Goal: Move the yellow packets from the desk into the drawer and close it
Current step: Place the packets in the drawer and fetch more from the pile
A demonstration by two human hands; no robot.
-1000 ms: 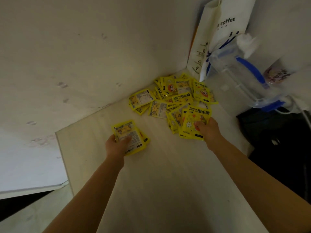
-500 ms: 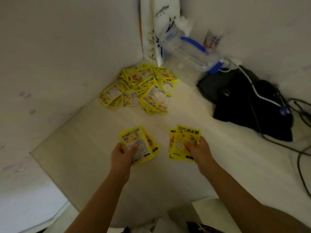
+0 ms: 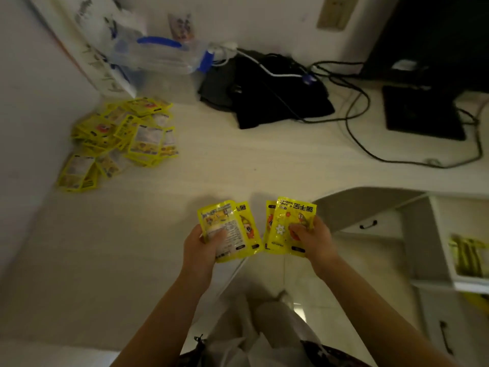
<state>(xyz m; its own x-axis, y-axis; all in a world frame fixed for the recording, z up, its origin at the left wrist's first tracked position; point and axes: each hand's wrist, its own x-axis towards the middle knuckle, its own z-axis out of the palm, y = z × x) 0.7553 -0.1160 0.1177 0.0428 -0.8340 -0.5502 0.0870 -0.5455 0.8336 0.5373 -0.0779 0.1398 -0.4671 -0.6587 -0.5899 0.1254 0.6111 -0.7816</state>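
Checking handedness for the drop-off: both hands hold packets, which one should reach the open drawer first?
Right, probably. The right hand grips its packets on the side nearer the open drawer, low right with yellow packets inside. The left hand would have to cross over.

Your two bare forearms reach forward side by side. Your left hand [image 3: 202, 246] has its fingers curled under a few packets [image 3: 227, 230] with the thumb pressed on top. Your right hand [image 3: 313, 238] pinches its own packets the same way, thumb on the front.
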